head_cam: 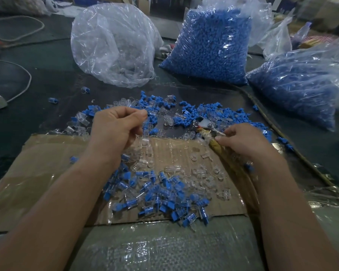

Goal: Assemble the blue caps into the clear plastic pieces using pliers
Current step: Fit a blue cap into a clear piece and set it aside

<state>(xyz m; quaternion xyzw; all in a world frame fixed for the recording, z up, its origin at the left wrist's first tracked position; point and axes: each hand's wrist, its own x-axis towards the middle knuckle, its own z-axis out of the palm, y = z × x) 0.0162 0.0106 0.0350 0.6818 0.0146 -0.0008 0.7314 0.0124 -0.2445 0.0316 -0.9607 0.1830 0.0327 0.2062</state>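
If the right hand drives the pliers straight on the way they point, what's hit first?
The pliers in the right hand would likely meet the loose blue caps and clear pieces just past their head; depth unclear.

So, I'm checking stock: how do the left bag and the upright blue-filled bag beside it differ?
The left bag is slumped and nearly empty, a few clear pieces inside; the upright bag is packed with blue caps. The left bag looks see-through, the upright bag solid blue. Both are clear plastic.
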